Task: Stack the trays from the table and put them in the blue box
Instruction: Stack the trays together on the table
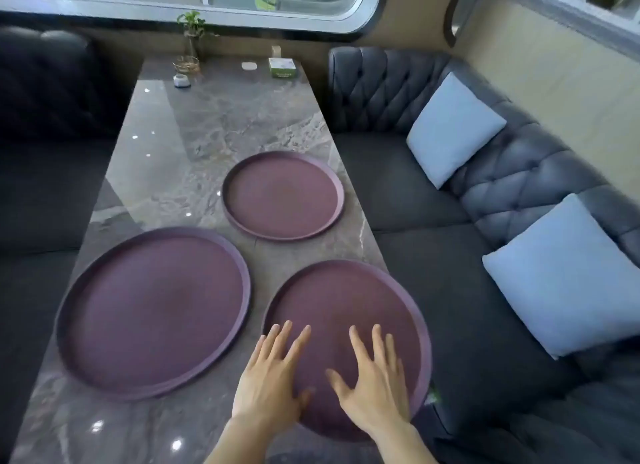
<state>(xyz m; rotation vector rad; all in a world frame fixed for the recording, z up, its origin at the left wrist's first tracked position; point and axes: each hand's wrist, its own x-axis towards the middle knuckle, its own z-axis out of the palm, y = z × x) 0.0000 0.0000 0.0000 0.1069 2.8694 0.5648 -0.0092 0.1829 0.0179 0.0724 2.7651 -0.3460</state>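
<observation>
Purple near tray [349, 297] overhanging table edge [367, 228], left hand [268, 380] and right hand [372, 384] above, grip open, fingers spread.

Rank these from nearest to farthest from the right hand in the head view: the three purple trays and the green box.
1. Near-right tray, under the right hand, overhanging the table's right edge.
2. Near-left tray, across to the left.
3. Far tray, farther up the table.
4. Green box, at the table's far end.
</observation>
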